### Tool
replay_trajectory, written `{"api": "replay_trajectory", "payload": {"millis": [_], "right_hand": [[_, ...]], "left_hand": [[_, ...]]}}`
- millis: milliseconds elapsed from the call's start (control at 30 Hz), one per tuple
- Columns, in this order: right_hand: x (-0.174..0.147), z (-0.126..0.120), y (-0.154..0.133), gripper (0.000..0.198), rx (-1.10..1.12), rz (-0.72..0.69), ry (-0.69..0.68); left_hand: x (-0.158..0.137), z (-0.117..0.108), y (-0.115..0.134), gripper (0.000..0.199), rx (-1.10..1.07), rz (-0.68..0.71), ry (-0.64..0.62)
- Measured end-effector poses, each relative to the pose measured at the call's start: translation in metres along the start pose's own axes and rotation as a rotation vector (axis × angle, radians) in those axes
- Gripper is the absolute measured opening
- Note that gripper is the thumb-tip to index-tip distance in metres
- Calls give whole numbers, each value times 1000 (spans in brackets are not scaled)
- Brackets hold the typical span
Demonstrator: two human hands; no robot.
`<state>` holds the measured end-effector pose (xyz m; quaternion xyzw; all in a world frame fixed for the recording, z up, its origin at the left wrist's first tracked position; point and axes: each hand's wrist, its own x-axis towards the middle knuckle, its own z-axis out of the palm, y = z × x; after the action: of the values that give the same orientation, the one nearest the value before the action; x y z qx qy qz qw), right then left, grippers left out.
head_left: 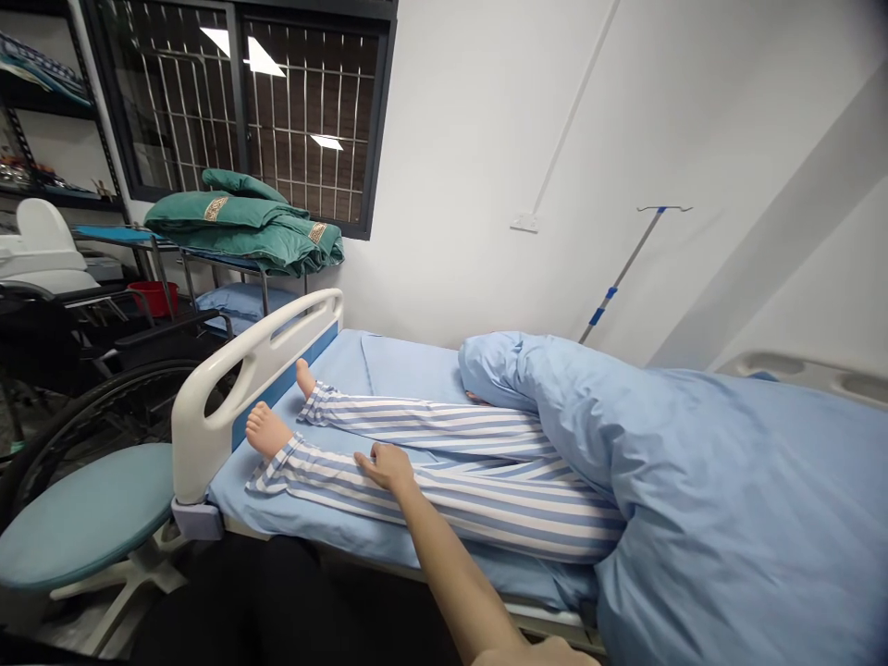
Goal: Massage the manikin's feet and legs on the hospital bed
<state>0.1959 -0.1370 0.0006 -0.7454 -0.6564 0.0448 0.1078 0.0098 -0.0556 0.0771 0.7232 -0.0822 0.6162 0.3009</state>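
My right hand (389,465) rests on the near shin of a manikin, its thumb toward the foot and its fingers bent over the blue-and-white striped trouser leg (513,509). Two bare, plastic-looking feet stick out of the cuffs: the near foot (267,430) and the far foot (303,377). A bunched light-blue quilt (708,490) covers the body above the thighs, hiding it. Under the legs lies a light-blue sheet (409,356). At the bottom edge a patch of skin shows beside my forearm; I cannot tell which part it is. My left hand is not identifiable.
The bed's white footboard (198,416) rises left of the feet. A round stool (90,513) and a wheelchair (104,379) stand beyond it. Folded green quilts (242,222) lie on a stand under the window. An IV pole (628,268) leans by the wall.
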Motion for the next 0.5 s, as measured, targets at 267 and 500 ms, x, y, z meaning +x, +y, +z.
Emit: {"api": "replay_trajectory", "payload": {"millis": [267, 500], "right_hand": [[1, 2, 2, 63, 26, 10, -4], [1, 2, 3, 61, 34, 10, 1]], "left_hand": [[-40, -14, -35, 69, 120, -212, 643], [-30, -11, -20, 72, 99, -383, 612]]}}
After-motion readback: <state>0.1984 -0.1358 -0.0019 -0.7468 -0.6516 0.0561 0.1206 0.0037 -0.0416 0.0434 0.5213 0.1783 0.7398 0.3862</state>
